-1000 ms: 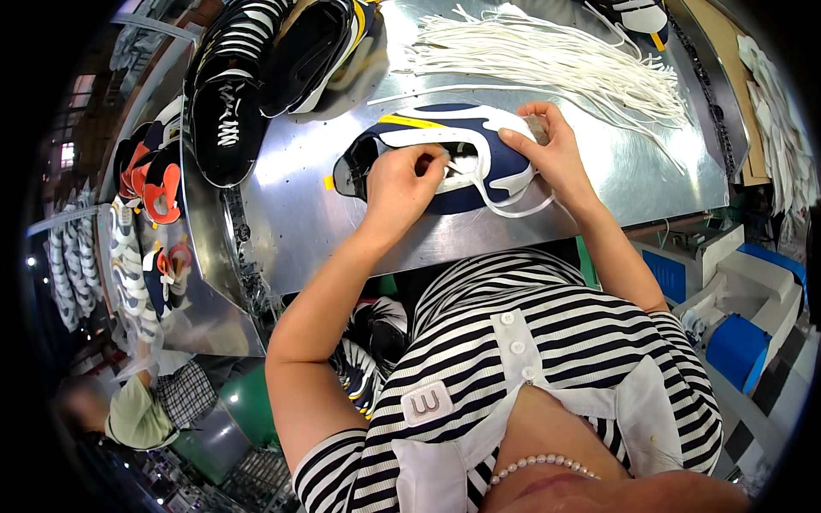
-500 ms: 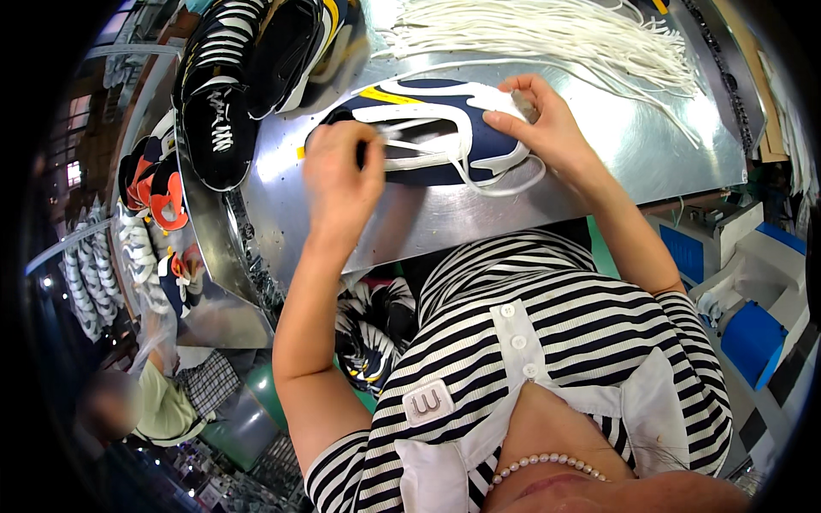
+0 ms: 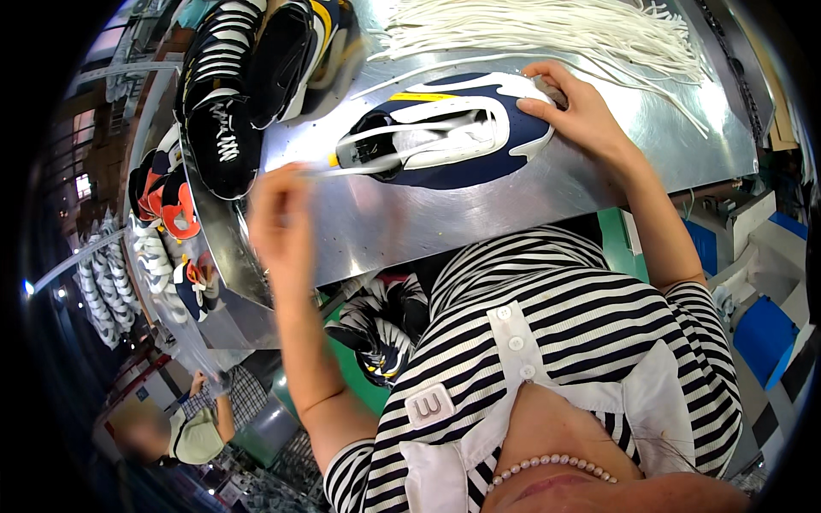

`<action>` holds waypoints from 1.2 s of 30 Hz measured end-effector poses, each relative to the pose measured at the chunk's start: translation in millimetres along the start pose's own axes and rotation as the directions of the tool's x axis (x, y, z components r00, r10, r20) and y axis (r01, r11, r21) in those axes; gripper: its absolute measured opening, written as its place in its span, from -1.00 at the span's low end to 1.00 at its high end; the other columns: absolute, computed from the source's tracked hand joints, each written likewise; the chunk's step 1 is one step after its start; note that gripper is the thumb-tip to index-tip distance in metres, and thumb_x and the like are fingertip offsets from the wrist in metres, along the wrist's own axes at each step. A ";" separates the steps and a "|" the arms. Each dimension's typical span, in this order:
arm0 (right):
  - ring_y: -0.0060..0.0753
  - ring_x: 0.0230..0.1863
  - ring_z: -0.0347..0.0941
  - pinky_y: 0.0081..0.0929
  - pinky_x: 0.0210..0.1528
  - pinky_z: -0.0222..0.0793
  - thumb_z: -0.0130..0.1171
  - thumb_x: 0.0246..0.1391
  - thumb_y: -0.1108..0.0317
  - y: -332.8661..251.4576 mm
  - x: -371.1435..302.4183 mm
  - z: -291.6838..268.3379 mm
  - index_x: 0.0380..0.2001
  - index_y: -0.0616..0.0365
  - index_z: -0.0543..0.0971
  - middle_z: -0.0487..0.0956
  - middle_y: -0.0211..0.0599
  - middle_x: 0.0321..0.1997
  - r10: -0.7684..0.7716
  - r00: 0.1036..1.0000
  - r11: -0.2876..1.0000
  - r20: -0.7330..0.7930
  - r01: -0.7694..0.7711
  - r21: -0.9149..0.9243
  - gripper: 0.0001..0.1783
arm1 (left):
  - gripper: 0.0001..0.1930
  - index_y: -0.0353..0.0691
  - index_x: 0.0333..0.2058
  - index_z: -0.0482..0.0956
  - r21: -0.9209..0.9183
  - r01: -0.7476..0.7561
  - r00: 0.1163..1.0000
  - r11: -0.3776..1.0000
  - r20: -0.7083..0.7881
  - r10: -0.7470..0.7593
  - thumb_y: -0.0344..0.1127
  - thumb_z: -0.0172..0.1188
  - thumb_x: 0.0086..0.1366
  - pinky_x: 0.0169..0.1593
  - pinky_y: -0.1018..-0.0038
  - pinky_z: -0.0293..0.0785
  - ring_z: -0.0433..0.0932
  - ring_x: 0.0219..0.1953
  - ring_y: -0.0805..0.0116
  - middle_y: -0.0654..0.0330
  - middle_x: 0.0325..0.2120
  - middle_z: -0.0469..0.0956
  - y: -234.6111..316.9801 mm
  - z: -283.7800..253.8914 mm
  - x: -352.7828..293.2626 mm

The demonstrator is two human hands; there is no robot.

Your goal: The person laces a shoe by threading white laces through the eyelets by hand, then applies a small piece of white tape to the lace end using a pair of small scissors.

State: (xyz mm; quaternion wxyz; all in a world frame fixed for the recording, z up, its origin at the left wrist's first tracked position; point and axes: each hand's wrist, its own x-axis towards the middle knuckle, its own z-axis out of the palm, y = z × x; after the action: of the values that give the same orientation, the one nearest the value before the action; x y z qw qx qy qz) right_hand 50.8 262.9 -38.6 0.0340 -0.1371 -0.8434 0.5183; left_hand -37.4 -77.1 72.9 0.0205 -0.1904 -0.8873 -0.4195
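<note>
As the right hand [image 3: 581,113] braces the shoe [image 3: 466,171] mid-bench [image 3: 368,231], thumb and fingers parted around its toe, out goes the left hand [image 3: 284,218], blurred, fingers curled on a lace [image 3: 359,168], forearm [image 3: 299,342] crossing the bench's near left corner!

The sneaker [image 3: 462,165] lies lengthwise on the desk [image 3: 385,227] at the centre top of the frame, heel left, toe right under the right hand [image 3: 586,111]. Its shoelace [image 3: 355,171] runs out past the heel to the left hand [image 3: 286,209], near the desk's left end. Behind the sneaker, one loose lace [image 3: 479,58] lies before a lace pile [image 3: 547,34]. At upper left, two shoes [image 3: 224,120] sit side by side. More shoes [image 3: 180,209] lie beyond the desk's left edge; others [image 3: 380,333] sit below its front edge.
</note>
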 end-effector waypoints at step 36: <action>-0.62 -0.18 0.51 -0.64 -0.10 0.40 0.28 0.08 0.41 -60.9 7.6 21.6 -0.05 0.25 0.52 0.60 -0.38 -0.28 -0.086 0.977 0.741 0.198 -0.070 0.667 -0.64 | -0.88 -0.27 -0.34 0.57 -0.125 -0.217 0.948 0.968 0.211 0.240 -0.44 0.31 0.13 -0.03 0.39 0.38 0.48 -0.16 0.26 0.14 -0.23 0.56 44.5 112.5 44.9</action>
State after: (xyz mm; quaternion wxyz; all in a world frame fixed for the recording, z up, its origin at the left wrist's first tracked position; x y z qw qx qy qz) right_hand 27.4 220.4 4.6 -0.0084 -0.0551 -0.5996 0.7984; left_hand -49.3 47.5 41.8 -0.0406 -0.3387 -0.8338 -0.4340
